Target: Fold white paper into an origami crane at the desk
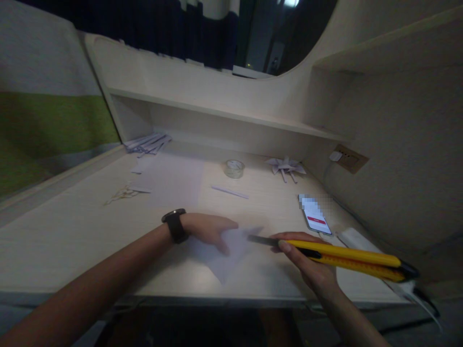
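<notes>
My right hand (307, 260) is wrapped around a yellow utility knife (347, 258), its grey blade (265, 240) out and pointing left. The blade's tip is at the right side of a folded piece of white paper (226, 262), whose upper right corner is blurred. My left hand (208, 229), with a dark watch (175, 225) on the wrist, holds that paper from the left. Its thumb is on the paper and the index finger reaches along the top edge; the other fingers are hidden.
Beyond my hands are a thin paper strip (229, 192), a roll of clear tape (234, 168) and a folded paper flower shape (285, 166). A lit phone (314, 214) lies at the right. Paper sheets (173, 176), folded strips (148, 143) and rubber bands (121, 193) are at the left.
</notes>
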{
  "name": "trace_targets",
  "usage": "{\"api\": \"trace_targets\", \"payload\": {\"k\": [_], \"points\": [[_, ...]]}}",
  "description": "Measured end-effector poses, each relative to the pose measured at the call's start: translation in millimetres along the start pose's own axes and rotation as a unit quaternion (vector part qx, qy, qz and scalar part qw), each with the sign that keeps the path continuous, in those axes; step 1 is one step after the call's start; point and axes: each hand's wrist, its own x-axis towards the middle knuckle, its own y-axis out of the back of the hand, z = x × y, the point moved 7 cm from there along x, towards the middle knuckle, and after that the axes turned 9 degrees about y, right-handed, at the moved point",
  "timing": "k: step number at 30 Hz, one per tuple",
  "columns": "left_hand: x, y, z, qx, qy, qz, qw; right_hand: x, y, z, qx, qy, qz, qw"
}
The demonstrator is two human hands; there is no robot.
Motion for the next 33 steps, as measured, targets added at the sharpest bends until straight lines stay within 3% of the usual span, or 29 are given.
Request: {"api": "trace_targets", "payload": {"k": [6, 9, 13, 17, 25, 29, 33], "points": [[13.3, 7.3, 7.5, 0.21, 0.013, -0.036, 0.977, 10.2, -2.6, 18.3, 0.08, -0.026, -0.028, 0.996], [16.9, 9.4, 10.6, 0.261, 0.026, -0.039, 0.964, 12.3, -9.4, 20.4, 0.059, -0.041, -0.056, 0.996], [15.1, 10.8, 12.2, 0.282, 0.059, -0.051, 0.956, 11.5, -16.1, 25.2, 0.057, -0.077, -0.037, 0.995], [16.1, 13.7, 7.0, 0.267, 0.074, -0.039, 0.96, 11.8, -23.8, 33.7, 0.077, -0.091, -0.042, 0.992], [26.3, 9.2, 1.0, 0.123, -0.078, 0.067, 0.987, 10.7, -24.6, 37.6, 0.06, -0.09, -0.047, 0.993], [21.9, 7.1, 0.8, 0.087, -0.109, 0.09, 0.986, 6.6, -15.5, 32.8, 0.057, -0.076, -0.017, 0.995], [18.7, 7.6, 1.3, 0.099, -0.117, 0.11, 0.982, 4.7, -13.5, 27.6, 0.021, -0.045, -0.039, 0.998]]}}
